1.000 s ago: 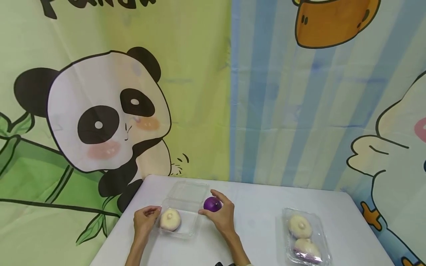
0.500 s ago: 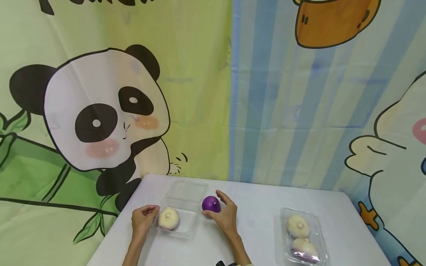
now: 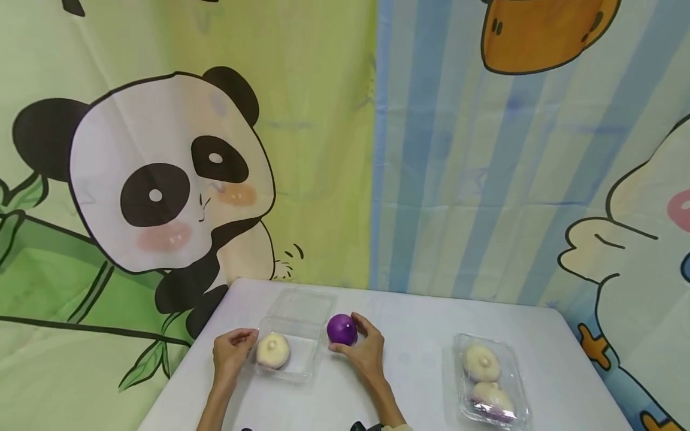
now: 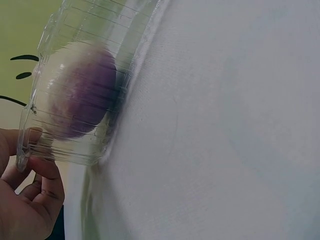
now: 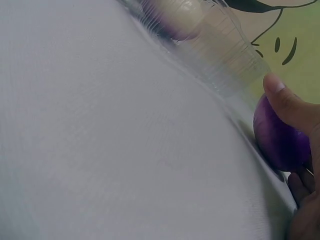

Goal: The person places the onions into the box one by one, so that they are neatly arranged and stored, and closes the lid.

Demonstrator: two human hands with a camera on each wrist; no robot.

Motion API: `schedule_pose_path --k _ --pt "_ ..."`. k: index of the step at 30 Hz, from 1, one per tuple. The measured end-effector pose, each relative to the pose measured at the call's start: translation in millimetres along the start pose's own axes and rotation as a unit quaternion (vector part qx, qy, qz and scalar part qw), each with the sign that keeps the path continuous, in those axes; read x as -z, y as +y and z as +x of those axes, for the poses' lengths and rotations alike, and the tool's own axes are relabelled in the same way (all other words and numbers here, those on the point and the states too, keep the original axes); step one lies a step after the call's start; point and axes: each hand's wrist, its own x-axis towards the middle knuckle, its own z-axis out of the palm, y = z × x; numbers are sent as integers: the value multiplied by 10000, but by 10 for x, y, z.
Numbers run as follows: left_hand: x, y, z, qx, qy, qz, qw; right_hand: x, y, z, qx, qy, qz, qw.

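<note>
A clear hinged plastic container (image 3: 303, 359) lies on the table with its lid folded back. Inside, on the left, sits a pale turnip (image 3: 272, 352), its purple part showing through the ribbed wall in the left wrist view. Thumb and fingers of my left hand (image 3: 230, 355) pinch the container's left rim (image 4: 24, 145). Just right of the container, my right hand (image 3: 368, 354) holds a second turnip (image 3: 341, 330), purple side showing. The right thumb (image 5: 284, 97) lies over this turnip, and the other fingers are partly hidden behind it.
On the right of the white table (image 3: 401, 371) stands another clear container (image 3: 509, 359) holding two turnips, one at the back (image 3: 481, 363) and one in front (image 3: 492, 400). A printed cloth backdrop (image 3: 334, 149) hangs behind the table's far edge.
My right hand has shifted slightly right around the purple turnip, its thumb now at the turnip's lower edge. My left hand stays at the container's rim. The head view has shifted slightly.
</note>
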Motion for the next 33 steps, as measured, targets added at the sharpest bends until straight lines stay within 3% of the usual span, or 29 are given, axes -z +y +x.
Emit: schedule_pose_path --k 7,25,33 --pt "-11 97 52 -77 18 -29 10000 -14 23 85 17 49 2 10000" --pt "37 -25 -10 88 82 182 9998 -45 56 -38 62 -25 -167 9998" --pt "-17 -2 -13 92 30 109 9999 -1 47 -31 75 51 -110 9999"
